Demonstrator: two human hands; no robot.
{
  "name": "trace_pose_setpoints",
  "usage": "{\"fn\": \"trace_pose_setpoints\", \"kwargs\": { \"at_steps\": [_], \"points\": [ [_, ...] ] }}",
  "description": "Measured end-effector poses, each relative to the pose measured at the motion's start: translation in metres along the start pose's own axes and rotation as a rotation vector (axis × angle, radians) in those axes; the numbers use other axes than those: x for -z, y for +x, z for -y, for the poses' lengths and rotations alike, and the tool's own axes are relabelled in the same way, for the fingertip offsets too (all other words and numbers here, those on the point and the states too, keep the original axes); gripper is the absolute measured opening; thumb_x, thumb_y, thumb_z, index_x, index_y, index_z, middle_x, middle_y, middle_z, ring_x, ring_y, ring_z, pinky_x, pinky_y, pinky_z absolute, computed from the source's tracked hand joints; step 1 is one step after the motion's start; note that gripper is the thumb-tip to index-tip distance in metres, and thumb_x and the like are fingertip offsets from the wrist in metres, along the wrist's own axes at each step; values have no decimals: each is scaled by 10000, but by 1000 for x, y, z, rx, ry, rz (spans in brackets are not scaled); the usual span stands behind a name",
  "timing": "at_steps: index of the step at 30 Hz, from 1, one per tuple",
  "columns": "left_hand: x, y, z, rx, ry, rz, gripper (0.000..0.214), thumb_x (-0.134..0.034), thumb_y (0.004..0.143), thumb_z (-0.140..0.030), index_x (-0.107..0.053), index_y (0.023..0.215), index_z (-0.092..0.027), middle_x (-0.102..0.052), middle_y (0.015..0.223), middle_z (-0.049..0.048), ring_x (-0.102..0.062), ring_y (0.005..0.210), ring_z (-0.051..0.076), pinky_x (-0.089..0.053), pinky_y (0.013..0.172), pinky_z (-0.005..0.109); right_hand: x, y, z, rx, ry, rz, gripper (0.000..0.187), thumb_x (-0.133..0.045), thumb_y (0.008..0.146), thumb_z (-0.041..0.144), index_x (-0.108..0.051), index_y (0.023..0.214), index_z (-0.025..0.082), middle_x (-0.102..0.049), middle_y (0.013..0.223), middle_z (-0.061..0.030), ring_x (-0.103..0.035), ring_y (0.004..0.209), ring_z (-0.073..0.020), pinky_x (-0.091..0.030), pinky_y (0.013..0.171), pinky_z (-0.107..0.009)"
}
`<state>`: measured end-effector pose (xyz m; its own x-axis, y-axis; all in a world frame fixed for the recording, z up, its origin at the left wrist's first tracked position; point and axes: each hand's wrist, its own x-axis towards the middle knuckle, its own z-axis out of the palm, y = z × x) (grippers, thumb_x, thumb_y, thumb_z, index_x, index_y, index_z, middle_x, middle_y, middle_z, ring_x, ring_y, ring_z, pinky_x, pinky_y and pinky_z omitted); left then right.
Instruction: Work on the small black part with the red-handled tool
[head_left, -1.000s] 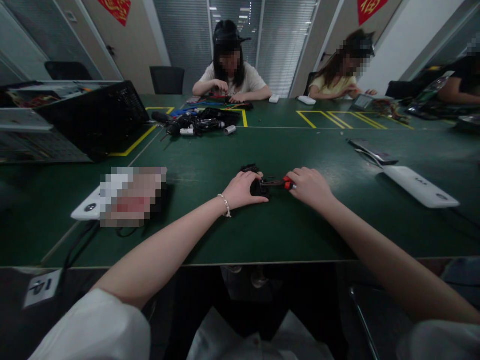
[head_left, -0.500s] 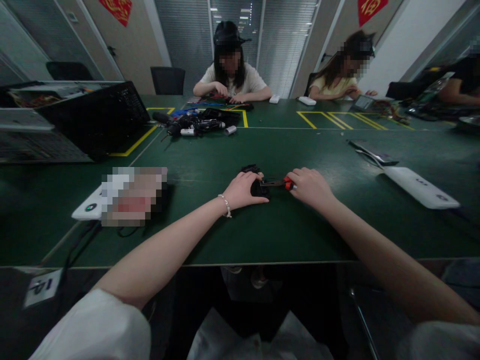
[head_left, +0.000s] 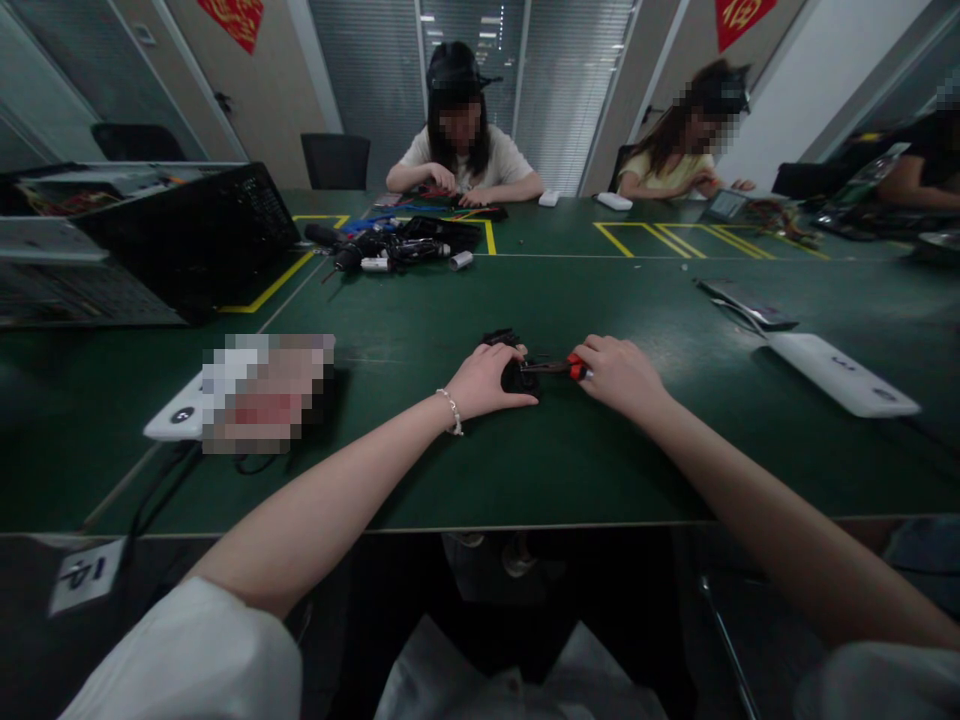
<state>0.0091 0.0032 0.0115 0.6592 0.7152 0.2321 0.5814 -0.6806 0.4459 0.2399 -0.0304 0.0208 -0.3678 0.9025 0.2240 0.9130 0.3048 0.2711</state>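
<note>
On the green table right in front of me lies a small black part (head_left: 525, 382), its kind too dark to make out. My left hand (head_left: 486, 380) is closed around its left side, thumb at the near edge and fingers over the far edge. From the right, my right hand (head_left: 619, 372) grips red-handled pliers (head_left: 576, 367). Their metal jaws point left and reach the black part, between my left thumb and fingers. What the jaw tips bite on is too small to see.
An open computer case (head_left: 187, 240) stands at the left. Nearer lies a white power bank (head_left: 176, 415) beside a blurred-out object; another white power bank (head_left: 844, 375) lies right. Beyond are a heap of black cables and tools (head_left: 405, 245) and co-workers (head_left: 465, 150) across the table (head_left: 600, 460).
Hardly anything differs: both my hands, the pliers and the black part keep their places. The co-worker at the right has shifted their hands slightly.
</note>
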Motion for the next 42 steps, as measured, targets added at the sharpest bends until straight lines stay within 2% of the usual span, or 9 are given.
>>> {"fn": "trace_pose_setpoints", "kwargs": {
  "at_steps": [11, 19, 26, 34, 42],
  "points": [
    [3, -1, -3, 13, -3, 22, 569, -706, 681, -538, -563, 1079, -156, -571, 1216, 105, -513, 1116, 292, -395, 981, 429, 0, 1, 1, -17, 25, 34, 235, -491, 780, 235, -626, 950, 146, -634, 902, -101, -557, 791, -224, -371, 670, -321],
    [-2, 0, 1, -23, 1, -16, 553, -716, 668, -534, -557, 1059, -177, -581, 1203, 91, -526, 1109, 280, -382, 990, 420, -2, 0, 0, 4, -15, -11, 249, -492, 768, 228, -623, 962, 144, -631, 912, -105, -550, 824, -231, -362, 680, -323],
    [-3, 0, 3, -23, -1, -11, 558, -710, 670, -544, -560, 1063, -177, -572, 1212, 95, -515, 1121, 282, -375, 994, 425, -3, 1, 0, -20, 35, 25, 227, -490, 781, 239, -625, 941, 151, -633, 892, -94, -549, 782, -212, -360, 664, -311],
    [0, 0, 0, -1, -2, 8, 567, -707, 673, -540, -560, 1074, -168, -566, 1222, 97, -513, 1113, 285, -389, 976, 423, -3, 1, -1, 6, 6, -9, 234, -509, 766, 226, -624, 952, 141, -632, 912, -108, -546, 817, -228, -360, 680, -320],
    [0, 0, 0, -4, -1, 11, 563, -697, 678, -549, -558, 1074, -173, -565, 1226, 97, -513, 1120, 285, -387, 979, 433, -2, 1, 1, -22, 25, 29, 236, -501, 775, 227, -626, 957, 143, -636, 901, -97, -547, 781, -217, -364, 667, -313]
  ]
}}
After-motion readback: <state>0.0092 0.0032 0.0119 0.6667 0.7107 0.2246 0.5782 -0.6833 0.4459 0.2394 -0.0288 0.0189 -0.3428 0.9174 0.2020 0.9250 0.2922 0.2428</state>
